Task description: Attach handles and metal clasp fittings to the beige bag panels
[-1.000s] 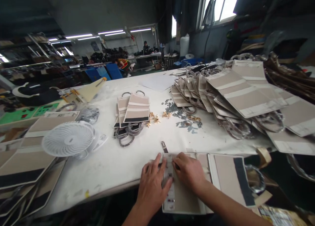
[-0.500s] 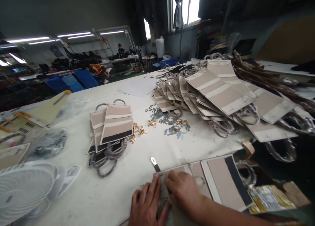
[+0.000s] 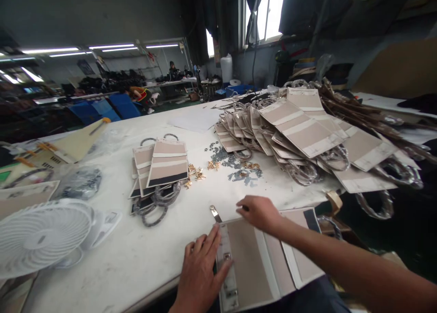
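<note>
A beige bag piece (image 3: 247, 258) with pale strips lies at the table's front edge, partly over my lap. My left hand (image 3: 201, 265) rests along its left edge, fingers stretched out and the thumb on the pale strip with small metal fittings. A metal clasp tab (image 3: 214, 213) sticks out past its upper left corner. Above its top edge, my right hand (image 3: 257, 210) is raised with fingers curled together; whether something small is in them is hidden. Gold metal fittings (image 3: 195, 173) and grey metal plates (image 3: 244, 174) lie beyond.
Several wrapped-handle bag pieces (image 3: 169, 163) are stacked to the left, and a large pile of bag pieces (image 3: 300, 126) covers the right. A white fan (image 3: 44, 238) stands at the left front. Farther off are a plastic bag (image 3: 80, 183) and people at other tables.
My right hand has lifted off the bag piece and moved up and right. My left hand stays on the left edge. The view has shifted slightly.
</note>
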A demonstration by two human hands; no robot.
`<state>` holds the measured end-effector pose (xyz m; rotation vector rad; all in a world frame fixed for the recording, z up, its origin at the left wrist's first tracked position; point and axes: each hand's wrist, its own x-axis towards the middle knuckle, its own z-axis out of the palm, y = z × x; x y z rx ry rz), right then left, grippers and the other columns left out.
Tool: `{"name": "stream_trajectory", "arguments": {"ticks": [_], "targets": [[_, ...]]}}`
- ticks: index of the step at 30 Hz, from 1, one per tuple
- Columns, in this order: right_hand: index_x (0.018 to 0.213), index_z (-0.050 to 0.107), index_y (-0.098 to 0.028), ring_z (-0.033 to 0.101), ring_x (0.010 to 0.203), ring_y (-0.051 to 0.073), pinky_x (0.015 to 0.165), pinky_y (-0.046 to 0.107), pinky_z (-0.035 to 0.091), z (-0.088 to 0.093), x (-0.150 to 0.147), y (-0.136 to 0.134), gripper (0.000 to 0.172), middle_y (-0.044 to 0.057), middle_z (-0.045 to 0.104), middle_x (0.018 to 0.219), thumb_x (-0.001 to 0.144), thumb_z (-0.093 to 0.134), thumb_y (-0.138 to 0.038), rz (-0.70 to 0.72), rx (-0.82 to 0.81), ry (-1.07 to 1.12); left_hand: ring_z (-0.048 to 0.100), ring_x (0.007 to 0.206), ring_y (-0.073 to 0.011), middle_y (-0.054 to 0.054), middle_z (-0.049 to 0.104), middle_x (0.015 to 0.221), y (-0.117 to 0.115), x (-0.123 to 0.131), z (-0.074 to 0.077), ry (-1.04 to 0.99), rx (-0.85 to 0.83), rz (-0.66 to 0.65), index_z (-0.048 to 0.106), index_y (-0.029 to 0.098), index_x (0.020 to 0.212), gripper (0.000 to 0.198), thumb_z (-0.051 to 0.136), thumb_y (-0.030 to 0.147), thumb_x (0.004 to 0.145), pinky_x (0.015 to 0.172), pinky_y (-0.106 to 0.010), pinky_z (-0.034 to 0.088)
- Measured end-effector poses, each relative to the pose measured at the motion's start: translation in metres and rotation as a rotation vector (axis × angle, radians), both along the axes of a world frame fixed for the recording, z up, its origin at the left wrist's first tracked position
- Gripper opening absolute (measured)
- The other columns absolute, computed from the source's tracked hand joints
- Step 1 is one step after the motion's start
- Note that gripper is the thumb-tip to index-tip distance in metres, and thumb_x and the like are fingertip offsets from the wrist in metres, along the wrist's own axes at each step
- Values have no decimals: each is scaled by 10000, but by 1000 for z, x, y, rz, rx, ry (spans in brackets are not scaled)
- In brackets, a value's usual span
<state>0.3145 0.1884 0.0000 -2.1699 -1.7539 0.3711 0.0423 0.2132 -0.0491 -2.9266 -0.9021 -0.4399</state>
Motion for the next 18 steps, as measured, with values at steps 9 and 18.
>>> {"name": "stream_trajectory", "arguments": {"ticks": [9,18], "targets": [[1085,853,-306,707,1033,262,759,311,465,-28,91,43,297,65,804,1148,922,624,-402,-289,-117,-67,572,1288,-298,-76,489,1645,-5,2,10,-60,-253,70,566,230,1518,558,636,335,973,1032,-491,459],[993,835,-225,710,869,229,745,299,468,-1,71,28,260,66,817,971,905,634,-364,-135,-110,16,569,1288,-319,-82,575,1566,-8,6,12,-137,-341,155,638,262,1443,494,667,338,956,1028,-514,452]]}}
